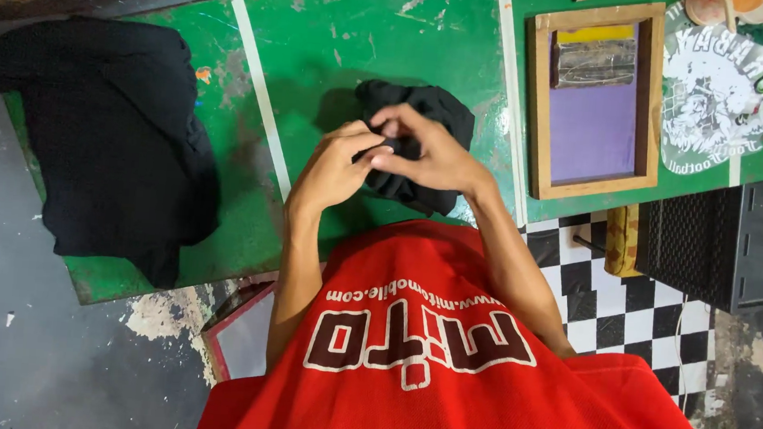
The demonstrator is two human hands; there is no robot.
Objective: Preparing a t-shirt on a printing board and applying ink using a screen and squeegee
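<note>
Worktable (369,23): flat board painted green, paint scratched and worn through in patches, divided by pale stripes running away from the viewer. Its near left corner is chipped to bare material. Grey concrete floor lies to the left; black-and-white chequered tiling (614,319) lies below the table's right part.

Hands: both meet over the middle panel of the table. The left hand (335,167) and right hand (432,150) are curled, fingertips touching, and pinch a fold of a small black cloth (421,109). The cloth is bunched, rests on the green surface, and is partly covered by both hands. Grip is closed on the fabric at the top edge; how much fabric sits inside the fingers cannot be told.

Surrounding items: a larger black garment (107,129) lies crumpled on the left panel, well apart from the hands, hanging over the table's left and near edges. A wooden-framed printing screen (536,100) with purple mesh lies on the right panel, a yellow strip and a dark smeared patch at its far end. Beyond it, a white printed design (717,96) shows on the green surface. A black perforated box (724,237) stands at the right edge. The person's red shirt (441,374) fills the lower view and hides the table's near edge below the hands.
</note>
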